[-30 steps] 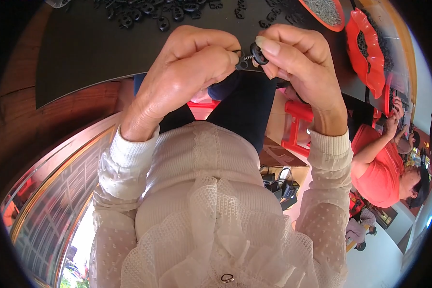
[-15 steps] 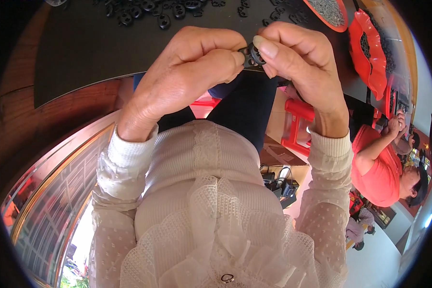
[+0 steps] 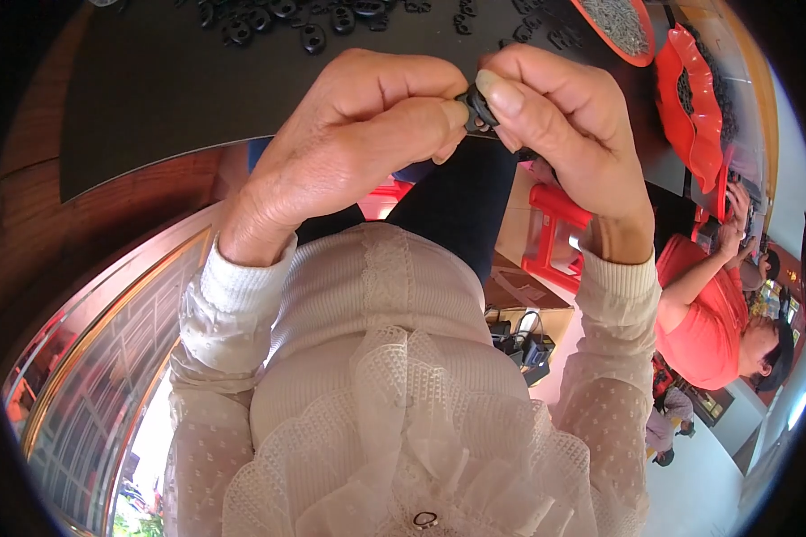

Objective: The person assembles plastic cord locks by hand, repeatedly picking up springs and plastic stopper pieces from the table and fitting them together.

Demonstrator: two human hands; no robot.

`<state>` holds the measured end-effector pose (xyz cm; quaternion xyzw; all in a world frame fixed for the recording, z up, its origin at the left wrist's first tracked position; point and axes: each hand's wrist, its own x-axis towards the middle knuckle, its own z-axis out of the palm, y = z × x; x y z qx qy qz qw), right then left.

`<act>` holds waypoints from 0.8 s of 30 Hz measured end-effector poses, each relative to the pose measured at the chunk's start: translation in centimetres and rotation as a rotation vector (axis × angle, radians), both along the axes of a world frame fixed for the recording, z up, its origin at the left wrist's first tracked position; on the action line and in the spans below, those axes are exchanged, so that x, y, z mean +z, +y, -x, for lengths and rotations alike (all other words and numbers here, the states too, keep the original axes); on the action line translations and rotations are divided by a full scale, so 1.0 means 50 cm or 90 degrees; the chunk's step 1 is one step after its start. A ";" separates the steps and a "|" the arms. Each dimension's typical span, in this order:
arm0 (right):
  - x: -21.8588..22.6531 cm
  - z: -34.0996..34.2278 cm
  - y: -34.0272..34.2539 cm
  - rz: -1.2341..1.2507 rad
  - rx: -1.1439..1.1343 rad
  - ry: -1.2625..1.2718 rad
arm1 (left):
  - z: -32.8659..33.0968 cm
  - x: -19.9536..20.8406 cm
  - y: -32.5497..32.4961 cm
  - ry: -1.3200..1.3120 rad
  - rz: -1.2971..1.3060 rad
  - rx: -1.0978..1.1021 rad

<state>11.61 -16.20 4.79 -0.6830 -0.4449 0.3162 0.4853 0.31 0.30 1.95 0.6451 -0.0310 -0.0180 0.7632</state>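
Both hands meet at upper centre of the frame. Left hand and right hand pinch one small black plastic piece between thumbs and fingertips, fingers curled tight. More black pieces lie scattered on the dark mat along the top edge. Red trays sit upper right; another person in a red shirt works at right.
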 end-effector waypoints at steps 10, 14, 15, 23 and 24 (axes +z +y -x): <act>-0.001 0.024 0.003 -0.023 -0.049 -0.136 | 0.003 -0.014 -0.001 0.019 0.025 0.066; -0.007 0.025 0.002 -0.067 -0.060 -0.479 | 0.005 -0.018 -0.024 0.004 0.074 0.126; -0.008 0.024 0.001 -0.075 -0.027 -0.564 | 0.005 -0.017 -0.023 0.004 0.074 0.126; -0.018 0.018 0.007 -0.095 -0.049 -0.565 | -0.003 -0.019 -0.018 0.042 0.050 0.140; -0.014 0.012 0.005 -0.096 -0.018 -0.576 | -0.005 -0.020 -0.017 0.043 0.049 0.142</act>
